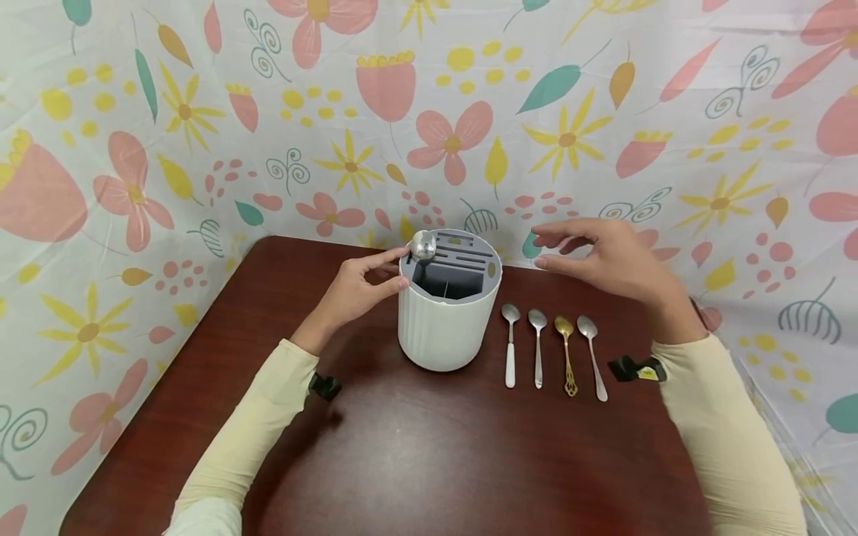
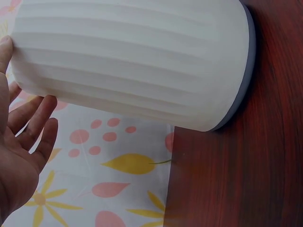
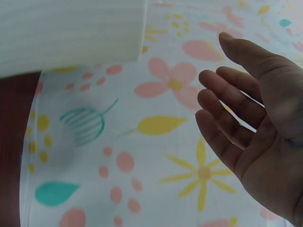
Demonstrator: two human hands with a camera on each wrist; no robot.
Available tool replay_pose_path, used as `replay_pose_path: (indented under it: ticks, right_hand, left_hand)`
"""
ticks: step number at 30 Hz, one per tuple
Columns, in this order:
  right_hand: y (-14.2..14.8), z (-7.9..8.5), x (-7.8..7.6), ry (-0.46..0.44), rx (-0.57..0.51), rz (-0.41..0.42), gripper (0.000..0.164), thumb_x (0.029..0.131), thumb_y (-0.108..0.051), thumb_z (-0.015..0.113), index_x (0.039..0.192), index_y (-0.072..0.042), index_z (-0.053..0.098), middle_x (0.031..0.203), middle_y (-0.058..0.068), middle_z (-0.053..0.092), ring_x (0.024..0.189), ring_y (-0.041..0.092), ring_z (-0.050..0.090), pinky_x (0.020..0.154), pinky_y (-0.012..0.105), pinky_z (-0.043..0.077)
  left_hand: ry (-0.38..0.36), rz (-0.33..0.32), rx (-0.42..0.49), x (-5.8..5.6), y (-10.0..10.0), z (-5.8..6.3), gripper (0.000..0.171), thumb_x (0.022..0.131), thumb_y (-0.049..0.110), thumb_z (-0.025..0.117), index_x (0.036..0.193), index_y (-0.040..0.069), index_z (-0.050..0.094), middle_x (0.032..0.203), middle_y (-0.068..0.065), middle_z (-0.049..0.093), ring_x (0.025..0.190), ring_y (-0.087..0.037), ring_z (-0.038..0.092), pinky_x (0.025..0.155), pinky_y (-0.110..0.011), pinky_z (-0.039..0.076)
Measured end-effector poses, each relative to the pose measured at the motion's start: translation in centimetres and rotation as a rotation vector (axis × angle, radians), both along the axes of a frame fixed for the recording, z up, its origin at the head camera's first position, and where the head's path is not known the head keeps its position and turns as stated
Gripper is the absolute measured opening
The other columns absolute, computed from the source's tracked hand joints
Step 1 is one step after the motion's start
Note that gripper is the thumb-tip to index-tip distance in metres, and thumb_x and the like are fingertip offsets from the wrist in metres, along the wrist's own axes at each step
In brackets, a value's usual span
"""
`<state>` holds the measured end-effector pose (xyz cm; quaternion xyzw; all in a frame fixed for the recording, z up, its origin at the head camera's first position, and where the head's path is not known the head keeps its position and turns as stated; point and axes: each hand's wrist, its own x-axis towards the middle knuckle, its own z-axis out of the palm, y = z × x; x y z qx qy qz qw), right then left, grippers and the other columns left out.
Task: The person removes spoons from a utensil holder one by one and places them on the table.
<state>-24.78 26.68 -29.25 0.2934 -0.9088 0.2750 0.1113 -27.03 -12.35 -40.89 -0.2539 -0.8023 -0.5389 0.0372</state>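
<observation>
A white ribbed utensil holder [image 1: 442, 335] with a grey slotted top stands upright on the table. A silver ladle or round-bowled spoon [image 1: 424, 244] sticks up from the left side of that top, its handle hidden inside. My left hand [image 1: 358, 290] touches the holder's rim at the left with its fingertips; in the left wrist view the left hand [image 2: 28, 137] has relaxed fingers against the ribbed wall. Raised to the right of the holder, my right hand [image 1: 603, 257] holds nothing. Its fingers are loosely bent in the right wrist view, apart from the holder [image 3: 71, 38].
Right of the holder several spoons lie in a row: a white-handled spoon [image 1: 511, 346], a silver spoon [image 1: 538, 348], a gold spoon [image 1: 567, 356] and another silver spoon [image 1: 593, 357]. A flower-printed cloth [image 1: 469, 89] hangs behind the dark wooden table [image 1: 402, 461].
</observation>
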Motion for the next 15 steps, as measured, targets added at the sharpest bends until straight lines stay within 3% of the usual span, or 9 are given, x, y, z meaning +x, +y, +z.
replay_pose_path:
  ticks: [7,15]
  right_hand:
    - [-3.2,0.0,-2.0,0.023,-0.059,0.103,0.039,0.084,-0.015,0.086,0.123,-0.014,0.077,0.099,-0.002,0.078,0.085,0.002,0.067,0.075,0.018,0.052]
    - [-6.3,-0.4,-3.1,-0.047,-0.088,0.114,0.037,0.087,-0.020,0.084,0.122,-0.013,0.077,0.096,-0.001,0.077,0.086,0.010,0.068,0.072,0.027,0.054]
  left_hand:
    - [-0.019,-0.005,0.000,2.1,0.5,2.7,0.051,0.095,0.015,0.075,0.144,0.012,0.061,0.124,-0.016,0.070,0.110,-0.030,0.064,0.069,-0.028,0.048]
    - [-0.018,-0.005,-0.001,2.0,0.5,2.9,0.051,0.095,0.013,0.075,0.144,0.012,0.061,0.120,-0.017,0.072,0.108,-0.031,0.064,0.070,-0.027,0.048]
